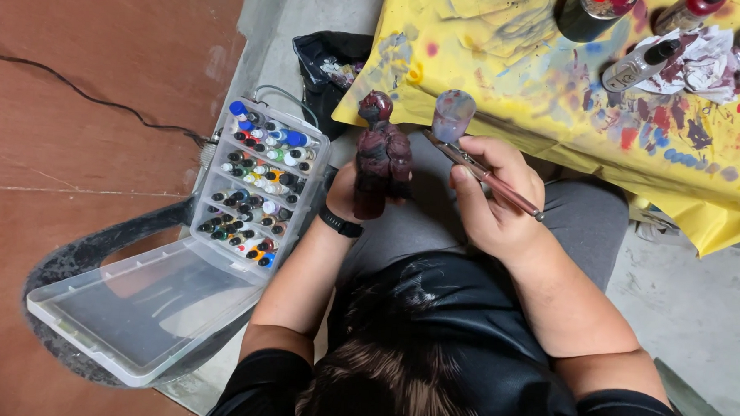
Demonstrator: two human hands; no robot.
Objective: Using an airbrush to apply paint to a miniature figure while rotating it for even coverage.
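The left hand is gripping a dark red figurine from below and behind, fingers wrapped shut around its legs, holding it upright over the lap, just off the edge of the yellow paint-spattered worktop. The right hand is closed around an airbrush, pinching the slim metal body pen-style, with its cloudy paint cup standing up near the nozzle end. The nozzle is sitting just beside the figurine's right flank, close but not touching as far as I can tell.

On doing this well, in my judgement: the tip should be staying a little off the surface, the strokes light and sweeping, and the left hand should be turning the figurine rather than the right wrist twisting. Fingers are covering the legs, so that lower part is shielded from spray.

The figurine's long axis is running head to feet, roughly straight up the picture, with the rounded head pointing away from the person toward the worktop. The airbrush is lying on a diagonal, nozzle pointing up and left at the figurine, tail end angling down and right past the knuckles.

To the left, an open clear plastic case is sitting on a dark chair, its tray crowded with small paint bottles. On the worktop, spray bottles and a stained rag are lying about.
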